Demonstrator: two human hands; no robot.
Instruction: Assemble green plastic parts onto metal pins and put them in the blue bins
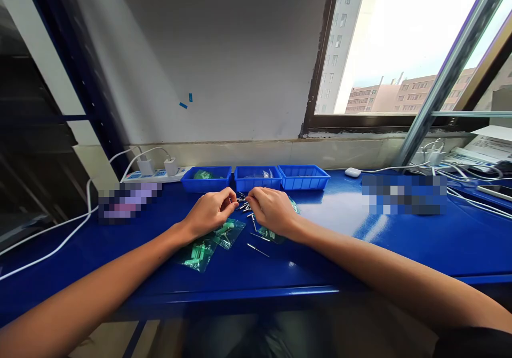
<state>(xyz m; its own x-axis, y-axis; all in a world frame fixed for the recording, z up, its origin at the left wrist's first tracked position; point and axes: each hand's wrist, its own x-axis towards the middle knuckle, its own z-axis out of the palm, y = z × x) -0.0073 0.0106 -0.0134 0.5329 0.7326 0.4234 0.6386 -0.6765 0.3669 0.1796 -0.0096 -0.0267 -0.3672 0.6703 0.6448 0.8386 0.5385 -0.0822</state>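
Several small metal pins (251, 221) lie loose on the blue table, between and in front of my hands. My left hand (212, 211) is closed at the left of the pile, fingertips pinched on something I cannot make out. Facing it, my right hand (272, 211) is also closed, its fingertips over the pile's right side; what they grip is hidden. Clear packets with green pieces (198, 254) lie below my left hand, and another green packet (271, 235) is partly under my right hand. A single pin (258, 249) lies nearer the front edge.
Three blue trays stand along the back: the left tray (206, 185) holds green packets, the middle tray (258, 183) clear packets, beside the right tray (304, 182). A power strip (158, 176) with white cables is at left. A white case (352, 173) and more cables are at right.
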